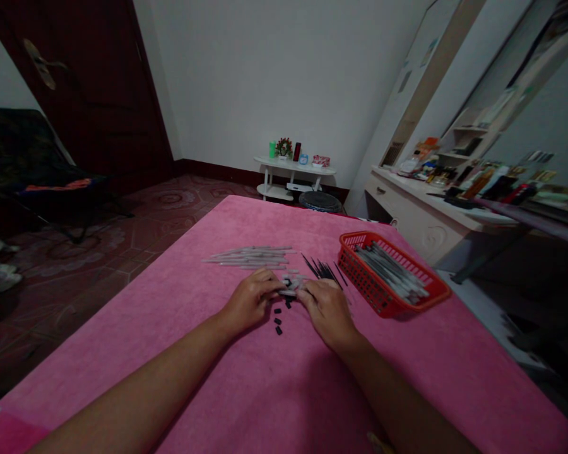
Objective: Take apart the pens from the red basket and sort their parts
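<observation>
Both hands meet over the pink cloth-covered table (180, 328). My left hand (248, 299) and my right hand (326, 309) have their fingers curled together on a small grey pen part (289, 291) between them. A few tiny black caps (278, 320) lie just below the hands. A row of grey pen barrels (250, 255) lies beyond my left hand. Thin black refills (322, 269) are fanned out beyond my right hand.
A red plastic basket (378, 296) holding several grey pens stands to the right. Beyond the table are a small white side table (293, 170), a cluttered dresser (435, 208) at right, a dark chair (33, 170) and a brown door at left.
</observation>
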### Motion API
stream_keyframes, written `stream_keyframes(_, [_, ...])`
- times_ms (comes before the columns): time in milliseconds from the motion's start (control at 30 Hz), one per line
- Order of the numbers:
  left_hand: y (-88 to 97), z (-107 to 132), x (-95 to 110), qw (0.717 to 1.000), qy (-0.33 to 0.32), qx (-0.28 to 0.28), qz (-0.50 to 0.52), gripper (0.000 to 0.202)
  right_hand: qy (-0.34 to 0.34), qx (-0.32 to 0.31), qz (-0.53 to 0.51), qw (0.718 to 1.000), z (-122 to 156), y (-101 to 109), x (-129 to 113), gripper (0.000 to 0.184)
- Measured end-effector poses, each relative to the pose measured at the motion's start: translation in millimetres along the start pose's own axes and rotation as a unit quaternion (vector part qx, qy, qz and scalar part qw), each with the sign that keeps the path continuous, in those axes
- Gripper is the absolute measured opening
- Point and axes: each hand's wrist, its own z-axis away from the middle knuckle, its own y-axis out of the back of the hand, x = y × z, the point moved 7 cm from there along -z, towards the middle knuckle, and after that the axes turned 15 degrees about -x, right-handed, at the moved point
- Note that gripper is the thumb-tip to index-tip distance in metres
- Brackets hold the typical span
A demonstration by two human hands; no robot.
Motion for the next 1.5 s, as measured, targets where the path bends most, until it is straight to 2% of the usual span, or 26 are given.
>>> stream_keyframes(67, [0.3, -0.1, 0.6, 1.0, 0.001, -0.002, 0.0, 0.024, -0.014, -0.007, 0.003, 1.0, 0.2, -0.6, 1.3, 0.026])
stream_keyframes(200, [1.2, 0.2, 0.3, 1.0, 0.007, 0.003, -0.003, 0.025, -0.013, 0.008, 0.011, 1.0, 1.1, 2.6, 0.0, 0.012])
stream_keyframes(333, [-1.2, 0.4, 0.4, 1.0, 0.001, -0.007, 0.001, 0.026, -0.007, -0.026, 0.002, 1.0, -0.7, -1.3, -1.3, 0.029])
stream_keyframes(500, [-0.4, 1.1, -1.1, 1.0, 0.002, 0.002, 0.011, 0.026, -0.002, 0.004, 0.002, 1.0, 0.2, 2.4, -1.6, 0.012])
stream_keyframes(633, [-1.1, 0.4, -0.7, 1.0, 0.001, -0.008, 0.012, 0.025, -0.003, -0.022, 0.003, 1.0, -0.4, -3.0, 0.4, 0.026])
stream_keyframes(800, [1.5, -0.5, 0.9, 1.0, -0.001, 0.002, 0.01, 0.022, 0.003, 0.009, -0.009, 1.0, 1.5, 1.5, -0.4, 0.01])
stream_keyframes(900, [-0.3, -0.6, 2.4, 1.0, -0.007, -0.008, -0.007, 0.022, 0.004, -0.01, -0.012, 1.0, 0.7, -1.2, -1.5, 0.016])
stream_keyframes(1100, [-2.9, 1.2, 4.5, 0.998, -0.018, -0.016, -0.051, 0.023, -0.038, -0.04, -0.05, 0.997, -0.3, -9.9, 6.7, 0.028])
stream_keyframes(1267, [-0.7, 1.5, 5.5, 0.998, -0.015, -0.007, -0.067, 0.022, -0.047, -0.046, -0.129, 0.99, -0.5, -15.7, 14.3, 0.036])
stream_keyframes(1400, [7.3, 2.7, 1.0, 0.999, 0.003, 0.027, -0.045, 0.024, -0.051, -0.012, -0.166, 0.985, 0.5, -11.7, 19.5, 0.037])
stream_keyframes(1500, [23.4, 7.7, -8.3, 0.992, 0.044, 0.116, 0.011, 0.023, -0.014, 0.003, -0.121, 0.993, 0.7, -7.3, 11.0, 0.016])
